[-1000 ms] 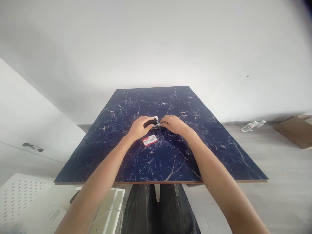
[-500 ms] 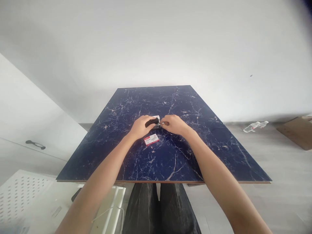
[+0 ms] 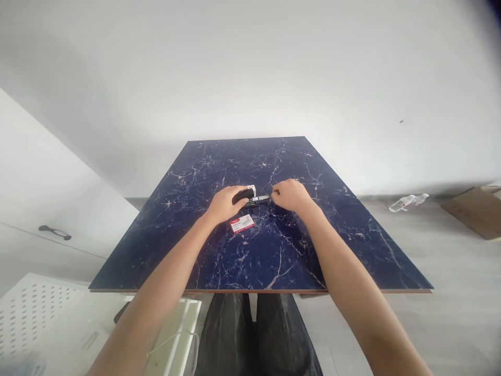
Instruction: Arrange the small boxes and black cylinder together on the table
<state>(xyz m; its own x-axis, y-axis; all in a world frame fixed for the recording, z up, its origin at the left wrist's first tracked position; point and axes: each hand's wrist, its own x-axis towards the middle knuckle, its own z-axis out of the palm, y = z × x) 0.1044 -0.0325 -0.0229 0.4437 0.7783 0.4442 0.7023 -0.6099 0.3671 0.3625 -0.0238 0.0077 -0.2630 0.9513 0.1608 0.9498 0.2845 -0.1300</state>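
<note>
On the dark blue marble table [image 3: 344, 245], my left hand [image 3: 224, 203] is closed around a small black stapler [image 3: 250, 198] that lies near the table's middle. My right hand [image 3: 290, 195] sits just to the stapler's right, fingers pinched together at the tip of its metal tray; what the pinch holds is too small to make out. A small white and red staple box [image 3: 241, 223] lies flat on the table just below my left hand. A bit of white shows behind the stapler.
A white wall stands behind the table. On the floor at the right lie a plastic bottle [image 3: 407, 201] and a flat cardboard piece [image 3: 472, 210]. A white cabinet with a dark handle [image 3: 55, 232] is at the left, with a white perforated panel [image 3: 35, 313] below it.
My right hand has drawn a little to the right, away from the stapler body, and more of the stapler's metal tray now shows between the hands. My left hand has stayed put.
</note>
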